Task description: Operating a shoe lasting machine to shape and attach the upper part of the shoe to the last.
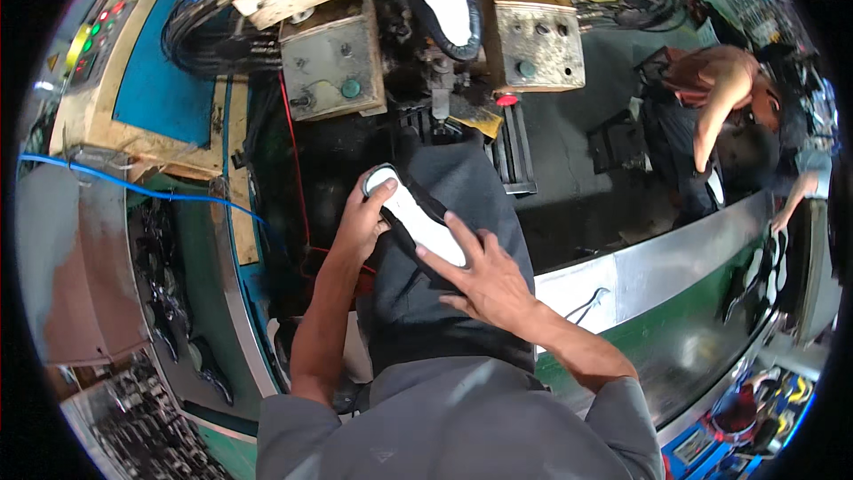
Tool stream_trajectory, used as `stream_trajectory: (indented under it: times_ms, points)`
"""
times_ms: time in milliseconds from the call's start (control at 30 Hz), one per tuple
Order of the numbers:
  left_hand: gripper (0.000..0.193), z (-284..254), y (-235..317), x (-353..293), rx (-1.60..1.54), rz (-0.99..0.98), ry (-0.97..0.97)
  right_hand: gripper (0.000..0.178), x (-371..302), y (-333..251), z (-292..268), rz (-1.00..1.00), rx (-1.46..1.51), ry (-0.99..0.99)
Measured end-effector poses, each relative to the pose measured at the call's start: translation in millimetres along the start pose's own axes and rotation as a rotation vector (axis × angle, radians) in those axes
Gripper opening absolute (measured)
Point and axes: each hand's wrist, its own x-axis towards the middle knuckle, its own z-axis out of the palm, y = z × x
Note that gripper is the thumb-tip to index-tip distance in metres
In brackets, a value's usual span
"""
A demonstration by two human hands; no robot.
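Note:
A black shoe upper (419, 221) with a white bottom facing up lies slantwise above my lap, between my two hands. My left hand (358, 221) grips its far end, with the thumb pressed on the white bottom and the fingers wrapped under the side. At the near end, my right hand (487, 277) holds the upper across its width, its fingers spread along both edges. Part of the upper's underside is hidden by my hands and against my dark trousers. Straight ahead, another shoe upper (444, 5) with a white bottom sits in the machine.
Two grimy machine boxes (333, 63) with buttons flank the middle ahead. A control panel (99, 40) stands at the far left. Green conveyors run on both sides, the left one carrying dark shoes (209, 372). Pliers (588, 304) lie at right. Another person (711, 107) bends at the right.

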Motion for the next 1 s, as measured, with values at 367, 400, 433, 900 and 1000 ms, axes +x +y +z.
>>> stream_trajectory:
  times_ms: [367,400,433,900,1000]
  points:
    - [0.037,-27,-43,44,0.416,0.43,0.263,0.075,23,24,35,-0.151,-0.206,-0.079]
    - [0.037,-29,-46,44,0.436,0.44,0.258,0.076,25,23,31,-0.15,-0.192,-0.105]
    - [0.037,-32,-46,48,0.458,0.449,0.251,0.075,25,23,31,-0.145,-0.168,-0.089]
    - [0.075,113,236,215,-0.332,0.26,-0.592,0.07,3,58,-95,0.292,-0.241,0.417]
    - [0.066,136,246,230,-0.252,0.238,-0.434,0.073,51,67,-137,0.233,-0.29,0.496]
